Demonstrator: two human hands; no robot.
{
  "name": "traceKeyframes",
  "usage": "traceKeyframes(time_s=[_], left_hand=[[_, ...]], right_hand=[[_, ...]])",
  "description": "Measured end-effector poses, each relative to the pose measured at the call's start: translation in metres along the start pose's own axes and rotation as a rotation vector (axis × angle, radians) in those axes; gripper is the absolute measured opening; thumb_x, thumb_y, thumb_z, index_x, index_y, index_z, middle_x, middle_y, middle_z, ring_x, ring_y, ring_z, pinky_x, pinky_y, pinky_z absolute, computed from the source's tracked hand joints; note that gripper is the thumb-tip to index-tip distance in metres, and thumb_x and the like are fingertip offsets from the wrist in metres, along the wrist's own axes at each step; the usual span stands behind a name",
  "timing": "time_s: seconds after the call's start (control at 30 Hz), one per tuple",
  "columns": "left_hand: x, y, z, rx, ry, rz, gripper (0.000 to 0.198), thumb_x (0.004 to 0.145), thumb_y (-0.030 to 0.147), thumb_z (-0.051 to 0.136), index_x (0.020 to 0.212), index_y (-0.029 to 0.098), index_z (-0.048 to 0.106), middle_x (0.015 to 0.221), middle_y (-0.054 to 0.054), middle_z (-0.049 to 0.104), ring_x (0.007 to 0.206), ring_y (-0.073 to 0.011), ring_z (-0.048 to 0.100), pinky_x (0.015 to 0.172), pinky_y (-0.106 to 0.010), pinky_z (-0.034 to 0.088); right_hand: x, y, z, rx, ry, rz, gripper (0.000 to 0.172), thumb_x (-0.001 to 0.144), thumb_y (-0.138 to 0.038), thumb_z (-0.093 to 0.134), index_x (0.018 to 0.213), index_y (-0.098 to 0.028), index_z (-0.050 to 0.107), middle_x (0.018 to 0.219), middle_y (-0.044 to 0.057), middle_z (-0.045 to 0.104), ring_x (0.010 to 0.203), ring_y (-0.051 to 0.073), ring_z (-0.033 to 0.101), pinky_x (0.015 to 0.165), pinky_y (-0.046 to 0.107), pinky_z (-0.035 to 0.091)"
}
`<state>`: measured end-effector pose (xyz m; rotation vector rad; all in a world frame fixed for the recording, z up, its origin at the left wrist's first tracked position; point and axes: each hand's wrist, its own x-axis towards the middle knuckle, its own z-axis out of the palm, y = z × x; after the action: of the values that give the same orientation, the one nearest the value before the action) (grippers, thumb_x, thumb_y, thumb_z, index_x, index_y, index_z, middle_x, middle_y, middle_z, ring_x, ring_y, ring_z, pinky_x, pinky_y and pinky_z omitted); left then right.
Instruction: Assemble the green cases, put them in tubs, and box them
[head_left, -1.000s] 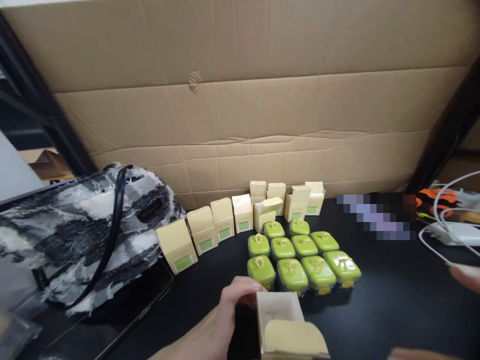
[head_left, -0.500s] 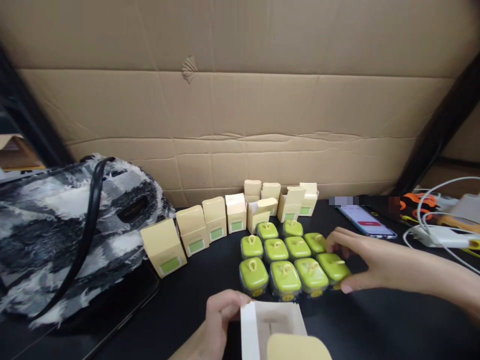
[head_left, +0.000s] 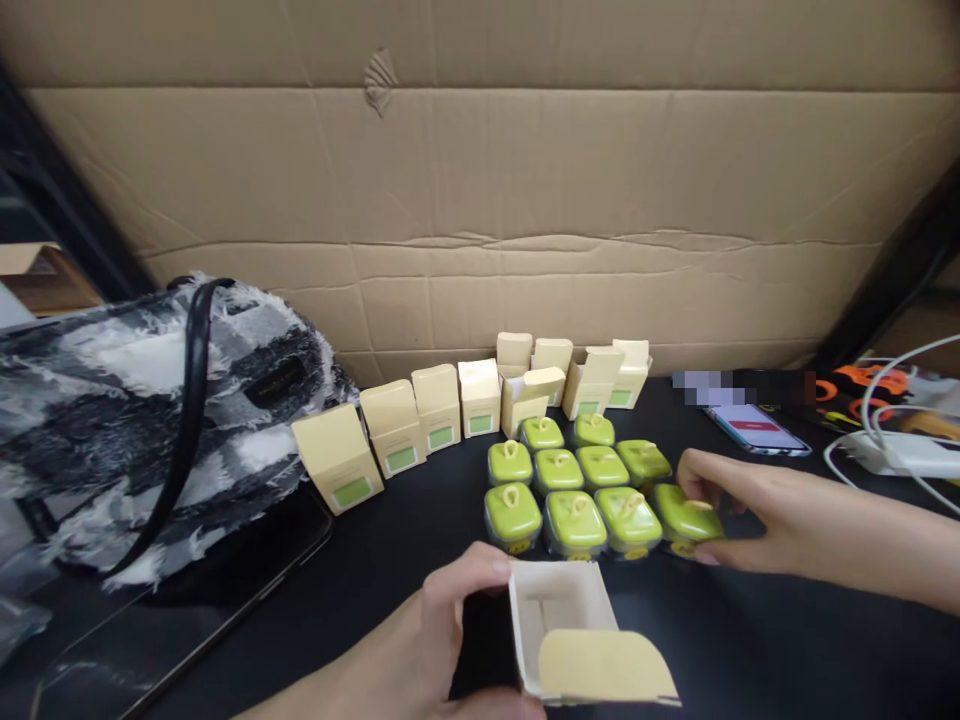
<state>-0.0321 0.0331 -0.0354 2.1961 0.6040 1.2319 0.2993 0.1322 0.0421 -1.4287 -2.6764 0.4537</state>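
Note:
My left hand [head_left: 457,630] grips the left side of an open cardboard box [head_left: 566,600], white inside, its cream flap folded out toward me. Nothing but a slit shows inside it. At the right end of the front row, my right hand [head_left: 720,510] has its thumb and fingers around a green-lidded container [head_left: 684,515], which is slightly tilted. Several more containers with green lids [head_left: 574,520] and small yellow loops stand in rows to its left. Behind them and to the left stand several cream boxes [head_left: 437,410] with green labels, some with raised flaps.
A black, white and grey fluffy bag [head_left: 247,400] with a black strap sits at the left, by a dark flat device [head_left: 217,610]. A phone [head_left: 757,428], white cables and a white adapter [head_left: 892,453] lie right. Cardboard [head_left: 525,180] walls the back.
The right container has shifted right and tilted in my right hand's grip. My left hand and the open box have turned, showing more of the box's inside. The view has tipped down slightly.

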Motion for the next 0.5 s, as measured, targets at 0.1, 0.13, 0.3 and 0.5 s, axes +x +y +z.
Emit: traceKeyframes(time_s=[0.1, 0.13, 0.3, 0.5], left_hand=[[0.005, 0.007, -0.004, 0.059, -0.085, 0.019, 0.07, 0.088, 0.025, 0.07, 0.143, 0.031, 0.027, 0.126, -0.013, 0.056, 0.113, -0.0242, 0.062, 0.093, -0.033, 0.054], [0.004, 0.006, -0.004, 0.079, -0.1, 0.028, 0.073, 0.087, 0.022, 0.072, 0.144, 0.029, 0.028, 0.129, -0.014, 0.054, 0.117, -0.0252, 0.06, 0.095, -0.034, 0.053], [0.0, -0.008, 0.01, 0.009, 0.008, 0.09, 0.08, 0.081, 0.021, 0.079, 0.143, 0.028, 0.029, 0.138, -0.017, 0.049, 0.13, -0.0305, 0.051, 0.099, -0.04, 0.051], [0.0, -0.007, 0.025, -0.108, 0.054, -0.004, 0.065, 0.083, 0.02, 0.075, 0.135, 0.033, 0.037, 0.13, -0.009, 0.058, 0.116, -0.0274, 0.063, 0.098, -0.041, 0.052]], right_hand=[[-0.007, 0.004, -0.008, -0.041, 0.072, -0.034, 0.022, 0.076, -0.042, 0.069, 0.086, -0.027, 0.056, 0.077, 0.0, 0.07, 0.063, 0.021, 0.066, 0.053, 0.031, 0.052], [-0.008, 0.003, -0.01, -0.035, 0.142, -0.076, 0.023, 0.078, -0.043, 0.068, 0.092, -0.028, 0.057, 0.085, 0.001, 0.071, 0.071, 0.023, 0.069, 0.059, 0.031, 0.055], [-0.006, -0.036, 0.003, 0.23, 0.643, -0.318, 0.036, 0.081, -0.041, 0.072, 0.11, -0.035, 0.052, 0.114, 0.001, 0.063, 0.107, 0.02, 0.065, 0.091, 0.023, 0.055], [-0.008, -0.091, 0.044, 0.583, 0.571, -0.506, 0.037, 0.087, -0.03, 0.069, 0.116, -0.035, 0.047, 0.123, 0.003, 0.058, 0.114, 0.015, 0.063, 0.091, 0.017, 0.054]])
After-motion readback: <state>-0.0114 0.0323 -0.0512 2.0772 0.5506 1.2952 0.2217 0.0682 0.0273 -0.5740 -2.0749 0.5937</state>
